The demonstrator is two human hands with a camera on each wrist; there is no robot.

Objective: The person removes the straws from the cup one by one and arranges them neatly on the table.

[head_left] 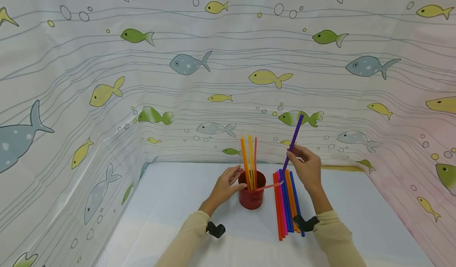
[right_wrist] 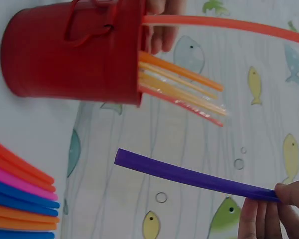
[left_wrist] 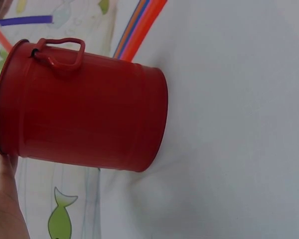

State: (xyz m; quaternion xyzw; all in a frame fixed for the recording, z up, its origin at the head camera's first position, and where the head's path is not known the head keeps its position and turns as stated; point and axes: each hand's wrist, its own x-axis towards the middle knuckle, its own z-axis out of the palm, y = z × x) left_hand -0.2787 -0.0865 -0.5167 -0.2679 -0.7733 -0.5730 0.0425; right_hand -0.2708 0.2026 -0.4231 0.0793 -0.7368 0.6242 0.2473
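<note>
My left hand (head_left: 225,184) holds the red metal bucket (head_left: 251,199) by its rim, with the thumb at the near side and the fingers at the left. The bucket stands upright; its small wire handle (left_wrist: 60,55) shows in the left wrist view. Several orange and yellow straws (right_wrist: 184,82) stick up out of it, and a red straw (head_left: 268,186) leans far out over the rim to the right. To the right of the bucket and raised above the table, a purple straw (head_left: 296,132) is pinched between the thumb and fingers of my right hand (head_left: 307,167).
A row of red, pink, blue and orange straws (head_left: 286,203) lies on the white table (head_left: 171,203), right of the bucket. Fish-patterned cloth (head_left: 199,112) walls in the table at the back and both sides. A dark wrist camera (head_left: 215,230) sits on the left sleeve.
</note>
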